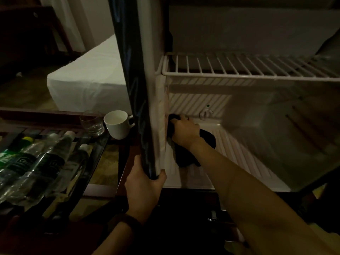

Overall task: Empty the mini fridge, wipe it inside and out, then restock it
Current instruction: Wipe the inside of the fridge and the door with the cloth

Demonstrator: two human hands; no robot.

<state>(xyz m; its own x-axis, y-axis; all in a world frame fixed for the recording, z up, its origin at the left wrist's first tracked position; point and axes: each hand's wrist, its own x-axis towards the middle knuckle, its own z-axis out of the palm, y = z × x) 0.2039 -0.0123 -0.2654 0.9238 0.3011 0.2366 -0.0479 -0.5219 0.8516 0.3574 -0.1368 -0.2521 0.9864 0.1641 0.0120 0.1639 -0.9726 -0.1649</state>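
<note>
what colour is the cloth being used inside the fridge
Black, or very dark; the cloth under the right hand shows in the head view.

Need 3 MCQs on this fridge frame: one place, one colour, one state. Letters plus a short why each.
1. Where is the white mug?
A. on the wire shelf
B. beside the glass, left of the door
C. on the fridge floor

2. What colour is the cloth?
A. white
B. yellow
C. black

3. What is the left hand doing?
A. gripping the door edge
B. hanging idle
C. lifting a bottle

Key:
1 B: the mug stands next to the glass, outside the fridge.
2 C: the cloth under the right hand is black against the white fridge floor.
3 A: its fingers curl round the lower edge of the door.
</note>
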